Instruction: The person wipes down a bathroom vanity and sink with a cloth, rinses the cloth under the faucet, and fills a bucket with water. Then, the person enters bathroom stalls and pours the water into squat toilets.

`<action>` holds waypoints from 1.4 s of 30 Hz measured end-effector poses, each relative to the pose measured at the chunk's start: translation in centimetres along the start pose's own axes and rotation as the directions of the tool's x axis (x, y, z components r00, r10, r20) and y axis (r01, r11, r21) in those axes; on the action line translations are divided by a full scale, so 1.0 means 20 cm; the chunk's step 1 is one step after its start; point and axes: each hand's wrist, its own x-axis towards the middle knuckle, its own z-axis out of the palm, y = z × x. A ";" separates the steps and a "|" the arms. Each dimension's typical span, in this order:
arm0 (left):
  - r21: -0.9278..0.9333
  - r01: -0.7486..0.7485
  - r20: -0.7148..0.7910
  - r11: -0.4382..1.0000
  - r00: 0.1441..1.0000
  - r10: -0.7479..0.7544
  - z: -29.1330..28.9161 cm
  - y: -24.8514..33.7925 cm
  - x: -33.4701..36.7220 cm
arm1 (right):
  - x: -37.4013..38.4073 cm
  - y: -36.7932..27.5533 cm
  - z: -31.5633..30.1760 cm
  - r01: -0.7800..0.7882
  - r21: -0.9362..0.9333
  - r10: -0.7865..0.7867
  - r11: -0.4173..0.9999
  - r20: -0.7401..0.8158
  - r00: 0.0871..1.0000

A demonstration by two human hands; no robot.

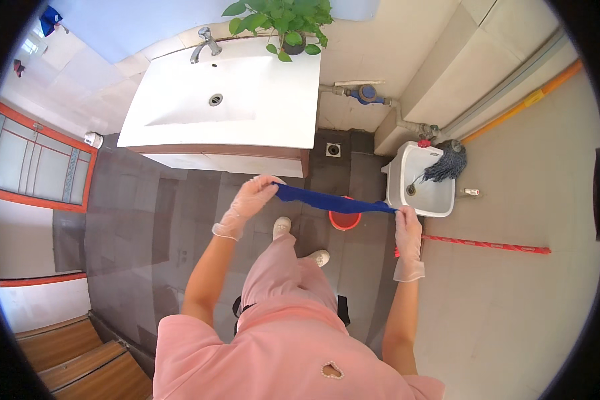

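A dark blue cloth (pixel 337 201) is stretched out between my two hands, in front of me at about waist height. My left hand (pixel 252 199), in a thin clear glove, pinches its left end. At the other end my right hand (pixel 408 235), gloved the same way, grips the cloth's corner. Behind and below the cloth a red bucket (pixel 344 221) stands on the floor, its upper edge partly covered by the cloth.
Ahead is a white washbasin (pixel 200 100) with a chrome tap (pixel 205 45) and a potted plant (pixel 293 43). A mop (pixel 449 162) rests in the white mop sink (pixel 428 203) at right. Several wooden steps or drawers (pixel 67 347) are at lower left. A red-wrapped pole (pixel 490 245) extends along the right.
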 end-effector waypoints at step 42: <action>0.895 0.112 -0.171 0.432 0.980 0.101 -1.21 -0.48 0.93 | 0.99 -0.82 1.24 0.484 -0.479 -0.421 0.732 0.241 0.875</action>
